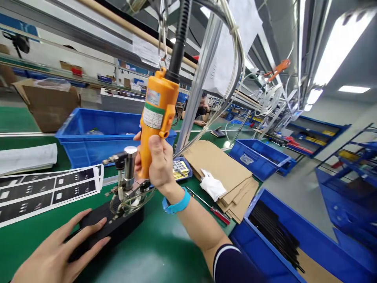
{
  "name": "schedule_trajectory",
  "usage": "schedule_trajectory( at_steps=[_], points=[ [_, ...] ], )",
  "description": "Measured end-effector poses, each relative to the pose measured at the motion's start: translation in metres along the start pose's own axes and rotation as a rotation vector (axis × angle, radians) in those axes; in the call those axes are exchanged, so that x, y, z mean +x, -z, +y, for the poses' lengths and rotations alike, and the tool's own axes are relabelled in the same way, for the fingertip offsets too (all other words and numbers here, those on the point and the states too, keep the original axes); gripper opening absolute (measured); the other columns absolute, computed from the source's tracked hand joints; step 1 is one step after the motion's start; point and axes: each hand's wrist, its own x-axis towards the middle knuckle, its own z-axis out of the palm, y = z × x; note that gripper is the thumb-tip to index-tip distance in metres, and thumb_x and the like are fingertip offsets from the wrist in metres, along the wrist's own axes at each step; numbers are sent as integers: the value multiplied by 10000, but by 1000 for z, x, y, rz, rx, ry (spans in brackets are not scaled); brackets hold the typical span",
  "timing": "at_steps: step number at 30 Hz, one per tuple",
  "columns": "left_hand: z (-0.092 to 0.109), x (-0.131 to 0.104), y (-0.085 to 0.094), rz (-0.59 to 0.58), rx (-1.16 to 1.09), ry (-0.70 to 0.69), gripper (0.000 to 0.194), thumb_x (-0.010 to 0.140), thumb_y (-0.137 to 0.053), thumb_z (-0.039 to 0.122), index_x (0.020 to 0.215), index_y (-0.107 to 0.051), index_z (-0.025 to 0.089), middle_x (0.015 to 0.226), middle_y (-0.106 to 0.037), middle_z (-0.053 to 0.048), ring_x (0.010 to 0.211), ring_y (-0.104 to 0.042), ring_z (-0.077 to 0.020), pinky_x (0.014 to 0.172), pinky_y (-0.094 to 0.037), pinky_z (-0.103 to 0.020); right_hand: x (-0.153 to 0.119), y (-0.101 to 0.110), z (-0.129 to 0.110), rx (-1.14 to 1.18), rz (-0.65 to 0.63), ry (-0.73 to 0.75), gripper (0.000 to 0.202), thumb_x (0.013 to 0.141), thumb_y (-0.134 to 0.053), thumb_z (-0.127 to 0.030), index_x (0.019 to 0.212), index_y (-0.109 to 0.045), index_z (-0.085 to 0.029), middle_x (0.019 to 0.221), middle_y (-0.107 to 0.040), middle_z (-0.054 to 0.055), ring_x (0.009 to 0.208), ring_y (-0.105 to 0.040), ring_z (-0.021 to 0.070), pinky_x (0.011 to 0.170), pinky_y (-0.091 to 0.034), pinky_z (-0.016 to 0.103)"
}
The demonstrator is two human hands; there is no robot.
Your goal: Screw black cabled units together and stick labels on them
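My right hand (160,161) is wrapped round an orange electric screwdriver (153,114) that hangs from a metal hook, with a black cable at its top. The hand hides its lower end. Just left of it stands a metal cylinder fixture (130,167) with fittings and thin clear tubes. The fixture is over a long black ribbed box (126,222) on the green bench. My left hand (55,247) holds the near left end of this box, its fingers spread over the top and sides. Whether the fixture touches the box I cannot tell.
A blue bin (97,147) stands behind the fixture; printed label sheets (59,188) lie left. On the right are cardboard sheets (218,157), a white glove (212,185), a red-handled screwdriver (219,215) and a blue bin (318,239) of black parts. A person (202,112) sits farther back.
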Motion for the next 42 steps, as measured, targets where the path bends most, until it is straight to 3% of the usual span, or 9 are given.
schedule_trajectory(
  at_steps=[4, 6, 9, 15, 21, 25, 33, 38, 42],
  points=[
    [29, 6, 21, 14, 119, -31, 422, 910, -509, 638, 1164, -682, 349, 1447, -486, -79, 1055, -662, -358, 796, -613, -518, 13, -15, -30, -19, -11, 38, 523, 840, -505, -727, 1014, -592, -242, 577, -505, -51, 430, -457, 103, 418, -432, 246],
    [44, 8, 32, -8, 170, -21, 402, 922, -532, 590, 1219, -667, 353, 1482, -436, -125, 1154, -612, -371, 861, -587, -524, 29, -27, -48, -23, 0, 102, 507, 879, -454, -704, 1063, -595, -253, 582, -506, -54, 433, -460, 100, 419, -426, 236],
    [57, 10, 44, -125, 212, 80, 362, 927, -602, 449, 1285, -614, 398, 1439, -488, -134, 1240, -550, -367, 936, -541, -546, 53, -49, -58, 2, -29, 177, 499, 917, -397, -673, 1096, -591, -250, 594, -514, -43, 457, -496, 105, 434, -422, 226],
    [70, 11, 51, -263, 194, 247, 442, 889, -679, 397, 1317, -571, 419, 1407, -516, -163, 1300, -479, -401, 979, -494, -577, 52, -85, -19, 76, -45, 87, 481, 891, -478, -664, 1059, -614, -234, 589, -506, -36, 475, -520, 120, 445, -446, 245],
    [71, 12, 50, -263, 145, 257, 480, 863, -713, 396, 1320, -566, 425, 1334, -582, -133, 1236, -549, -376, 952, -522, -532, 35, -91, 26, 68, -50, -8, 488, 880, -488, -671, 1065, -607, -236, 559, -517, -43, 396, -466, 108, 388, -414, 241],
    [70, 10, 47, -220, 74, 275, 506, 827, -752, 399, 1304, -585, 421, 1323, -581, -117, 1218, -560, -347, 976, -503, -502, 31, -94, 30, 48, -40, -15, 487, 867, -499, -686, 1023, -607, -237, 552, -522, -42, 405, -491, 123, 371, -419, 237],
    [70, 6, 45, -236, 26, 301, 531, 820, -587, 685, 1303, -577, 464, 1021, -626, -88, 981, -634, -296, 854, -524, -403, 27, -98, 34, -7, -26, -9, 402, 861, -552, -634, 880, -636, -241, 560, -538, -5, 348, -432, 129, 300, -352, 252],
    [73, 11, 46, -223, -2, 347, 512, 820, -655, 617, 1303, -569, 469, 1176, -609, -90, 1104, -597, -316, 916, -507, -442, 27, -97, 37, 9, -76, -15, 416, 881, -527, -630, 906, -584, -218, 523, -524, -36, 358, -469, 126, 333, -402, 228],
    [73, 16, 48, -287, -24, 395, 513, 809, -743, 491, 1295, -584, 442, 1235, -607, -114, 1156, -583, -337, 966, -484, -470, 24, -97, 40, 22, -85, -16, 407, 896, -510, -628, 906, -571, -227, 531, -515, -42, 377, -481, 121, 345, -395, 216]
  ],
)
